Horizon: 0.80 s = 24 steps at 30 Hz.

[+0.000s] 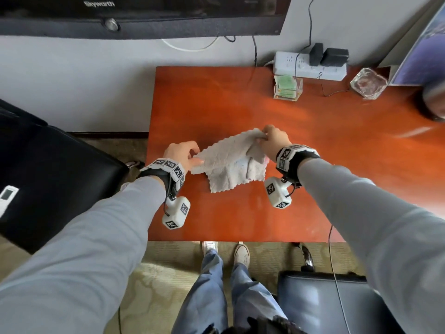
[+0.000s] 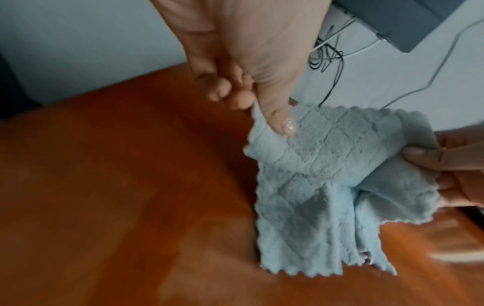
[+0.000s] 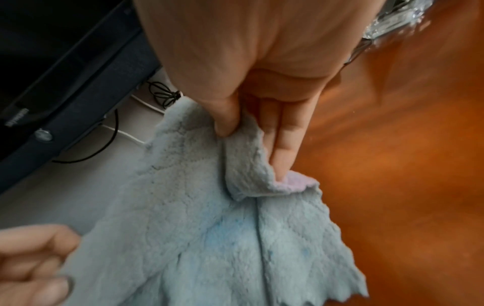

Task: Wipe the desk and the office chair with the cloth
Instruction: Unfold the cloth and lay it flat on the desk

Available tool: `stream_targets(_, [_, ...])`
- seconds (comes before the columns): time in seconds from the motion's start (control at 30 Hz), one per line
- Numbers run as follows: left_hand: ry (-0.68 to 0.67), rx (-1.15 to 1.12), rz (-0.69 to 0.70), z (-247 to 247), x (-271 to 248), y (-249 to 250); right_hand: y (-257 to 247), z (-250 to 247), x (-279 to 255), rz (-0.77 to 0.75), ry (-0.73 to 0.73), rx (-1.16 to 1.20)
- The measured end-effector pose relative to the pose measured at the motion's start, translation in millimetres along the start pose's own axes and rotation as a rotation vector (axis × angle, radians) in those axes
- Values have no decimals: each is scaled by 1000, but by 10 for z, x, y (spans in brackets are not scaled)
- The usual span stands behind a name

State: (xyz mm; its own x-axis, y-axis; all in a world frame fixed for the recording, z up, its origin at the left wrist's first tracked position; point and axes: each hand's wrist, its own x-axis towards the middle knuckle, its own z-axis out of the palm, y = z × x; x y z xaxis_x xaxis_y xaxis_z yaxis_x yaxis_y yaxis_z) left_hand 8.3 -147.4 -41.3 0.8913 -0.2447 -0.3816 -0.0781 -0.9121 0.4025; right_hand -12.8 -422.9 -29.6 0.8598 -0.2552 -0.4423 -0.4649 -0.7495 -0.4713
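Note:
A pale grey-blue cloth [image 1: 228, 162] with a zigzag edge hangs stretched between both hands just above the red-brown desk [image 1: 325, 165]. My left hand [image 1: 184, 154] pinches its left corner between thumb and fingers; the thumb lies on the cloth [image 2: 327, 171] in the left wrist view. My right hand [image 1: 273, 139] pinches the far right corner, with a fold of cloth [image 3: 209, 227] bunched under its fingers [image 3: 285, 140]. The cloth's lower edge droops toward the desk. A blue-grey office chair [image 1: 325, 302] stands at the desk's near right.
At the back of the desk lie a white power strip [image 1: 310, 66] with black plugs, a clear card box [image 1: 287, 88] and a glass ashtray [image 1: 368, 83]. A black armchair [image 1: 48, 179] stands left. A television [image 1: 144, 15] hangs on the wall.

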Motion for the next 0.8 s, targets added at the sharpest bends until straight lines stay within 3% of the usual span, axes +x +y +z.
stream_targets(0.13, [-72, 23, 12, -78, -29, 12, 26, -42, -8, 3, -56, -47])
stream_targets(0.3, [-130, -352, -144, -67, 6, 5, 126, 7, -34, 142, -290, 134])
stream_targets(0.37, [-151, -331, -138, 23, 34, -54, 133, 46, -54, 90, -247, -14])
stream_targets(0.5, [-146, -30, -86, 248, -3, -97, 150, 221, -151, -20, -60, -293])
stream_targets(0.6, [-70, 20, -105, 325, -60, -73, 57, 314, -324, -199, 103, -318])
stream_targets(0.7, [-30, 9, -115, 392, -79, -63, -63, 472, -520, -512, -132, -531])
stream_targets(0.8, [-15, 39, -127, 418, -40, -75, -23, 772, -635, -697, -355, -746])
